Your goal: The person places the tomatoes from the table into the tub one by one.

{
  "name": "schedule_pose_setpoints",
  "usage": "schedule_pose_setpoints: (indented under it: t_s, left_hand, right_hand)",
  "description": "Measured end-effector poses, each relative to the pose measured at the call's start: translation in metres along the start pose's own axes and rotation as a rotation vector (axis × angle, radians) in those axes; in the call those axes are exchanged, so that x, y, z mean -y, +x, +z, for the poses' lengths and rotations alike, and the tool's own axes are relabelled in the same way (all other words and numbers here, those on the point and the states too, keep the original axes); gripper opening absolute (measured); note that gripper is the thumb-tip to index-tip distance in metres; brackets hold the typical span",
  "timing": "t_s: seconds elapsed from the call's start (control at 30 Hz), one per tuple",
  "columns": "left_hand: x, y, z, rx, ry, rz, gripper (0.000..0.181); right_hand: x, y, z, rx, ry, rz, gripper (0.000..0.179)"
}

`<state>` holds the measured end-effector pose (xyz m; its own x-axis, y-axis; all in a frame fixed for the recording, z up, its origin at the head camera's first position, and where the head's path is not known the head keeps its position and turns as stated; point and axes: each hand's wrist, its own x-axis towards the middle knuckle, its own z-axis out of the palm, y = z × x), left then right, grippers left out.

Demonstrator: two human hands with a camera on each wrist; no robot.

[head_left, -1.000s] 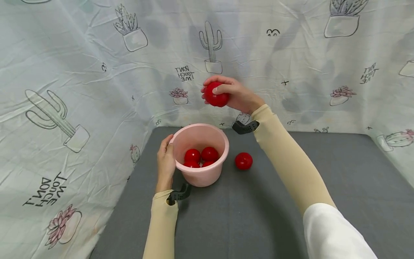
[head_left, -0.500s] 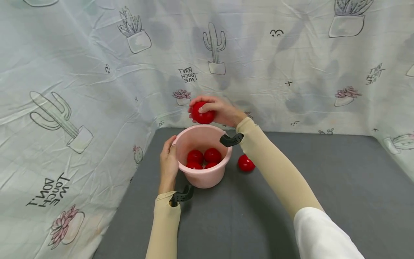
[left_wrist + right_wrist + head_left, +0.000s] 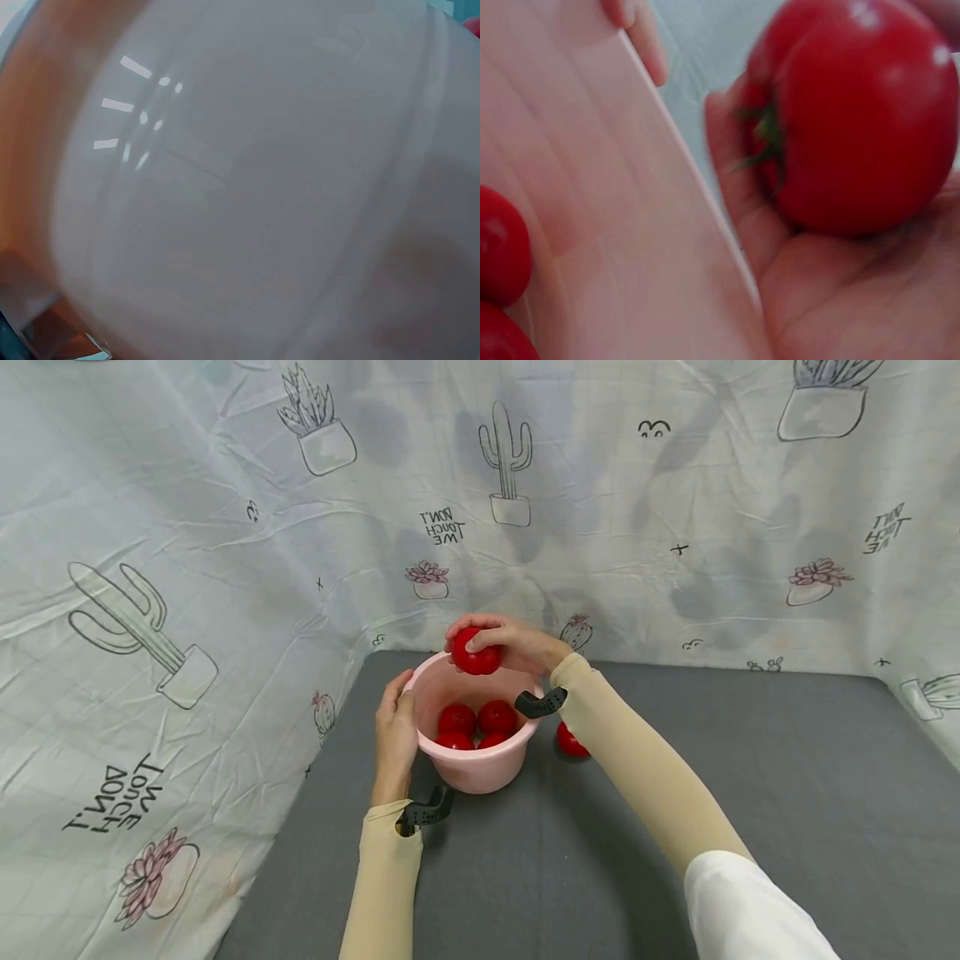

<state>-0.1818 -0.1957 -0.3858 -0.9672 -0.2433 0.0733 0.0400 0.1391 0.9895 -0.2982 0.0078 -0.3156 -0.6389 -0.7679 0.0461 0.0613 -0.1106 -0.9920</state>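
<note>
A red tomato (image 3: 477, 652) is gripped in my right hand (image 3: 517, 643), above the far part of the pink bucket's (image 3: 480, 770) rim. In the right wrist view this tomato (image 3: 855, 127) shows a green stem, with fingers curled beneath it. My left hand (image 3: 395, 735) holds the bucket's left side, thumb near the rim. Several tomatoes (image 3: 498, 718) lie inside the bucket. Its pale outer wall (image 3: 247, 180) fills most of the left wrist view, and most of my left fingers are hidden there.
Another tomato (image 3: 572, 742) lies on the grey table (image 3: 495, 877) to the right of the bucket, partly hidden by my right sleeve (image 3: 637, 760). A cactus-print cloth (image 3: 600, 510) rises behind the table and along its left side.
My right hand has lowered the tomato from well above the bucket to just over its far rim, moving slightly left. The left hand keeps its hold on the bucket.
</note>
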Motion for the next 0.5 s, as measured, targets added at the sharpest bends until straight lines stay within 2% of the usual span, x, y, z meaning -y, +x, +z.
schedule_pose_setpoints:
  t_s: [0.23, 0.5]
  left_hand:
    - [0.0005, -0.0002, 0.0003, 0.003, -0.006, 0.004, 0.046]
    - [-0.0025, -0.0016, 0.0019, -0.006, -0.002, 0.001, 0.046]
  right_hand:
    - [-0.0084, -0.0020, -0.0034, -0.018, -0.024, 0.034, 0.031]
    - [-0.0105, 0.0004, -0.0020, -0.004, -0.132, 0.093, 0.031]
